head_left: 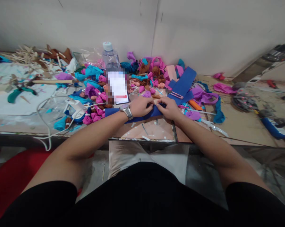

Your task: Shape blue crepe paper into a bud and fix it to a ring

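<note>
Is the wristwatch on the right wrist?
No, the wristwatch is on the left wrist, behind the left hand pinching the blue strip.

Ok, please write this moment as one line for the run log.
left hand: pinches blue strip | right hand: pinches blue strip | under: table | behind: phone, bottle

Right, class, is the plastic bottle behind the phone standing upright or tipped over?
Upright. The bottle has its white cap at the top and its sides rise straight; its base is hidden behind the phone.
</note>
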`<state>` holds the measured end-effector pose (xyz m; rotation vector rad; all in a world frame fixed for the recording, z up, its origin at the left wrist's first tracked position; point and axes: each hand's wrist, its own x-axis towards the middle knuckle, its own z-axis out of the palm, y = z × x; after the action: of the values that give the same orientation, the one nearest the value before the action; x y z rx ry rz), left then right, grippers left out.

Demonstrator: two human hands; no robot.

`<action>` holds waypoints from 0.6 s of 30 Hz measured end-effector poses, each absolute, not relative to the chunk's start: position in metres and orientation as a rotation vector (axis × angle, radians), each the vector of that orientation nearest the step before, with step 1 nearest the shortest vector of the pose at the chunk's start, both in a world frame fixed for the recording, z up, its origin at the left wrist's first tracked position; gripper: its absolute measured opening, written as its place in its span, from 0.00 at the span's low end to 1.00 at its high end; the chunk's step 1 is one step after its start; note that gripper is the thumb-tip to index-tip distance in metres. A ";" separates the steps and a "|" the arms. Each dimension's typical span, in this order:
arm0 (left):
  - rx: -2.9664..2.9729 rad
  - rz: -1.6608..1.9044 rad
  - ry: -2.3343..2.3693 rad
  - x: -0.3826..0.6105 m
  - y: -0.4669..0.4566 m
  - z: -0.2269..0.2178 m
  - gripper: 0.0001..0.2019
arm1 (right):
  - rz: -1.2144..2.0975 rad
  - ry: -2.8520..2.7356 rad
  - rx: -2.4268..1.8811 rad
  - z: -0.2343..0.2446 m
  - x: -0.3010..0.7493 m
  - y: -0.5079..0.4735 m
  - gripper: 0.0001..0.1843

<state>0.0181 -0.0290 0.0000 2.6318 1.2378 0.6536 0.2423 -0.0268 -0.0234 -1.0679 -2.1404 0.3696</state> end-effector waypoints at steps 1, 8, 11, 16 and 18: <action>2.629 0.652 1.243 0.018 -0.029 0.000 0.13 | 0.370 -2.142 -1.063 -0.023 0.242 -0.027 0.08; 2.598 0.673 1.288 0.017 -0.028 0.002 0.13 | 0.357 -2.134 -1.071 -0.020 0.243 -0.030 0.08; 2.592 0.685 1.296 0.017 -0.028 0.001 0.13 | 0.342 -2.133 -1.091 -0.019 0.244 -0.029 0.08; 2.606 0.681 1.263 0.016 -0.028 0.002 0.13 | 0.312 -2.112 -1.091 -0.019 0.245 -0.028 0.08; 2.613 0.668 1.287 0.016 -0.028 0.002 0.13 | 0.322 -2.102 -1.094 -0.019 0.245 -0.028 0.08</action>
<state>0.0165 -0.0275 0.0017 2.6133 1.2874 0.6682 0.2451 -0.0279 -0.0189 -1.0938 -2.1023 0.3222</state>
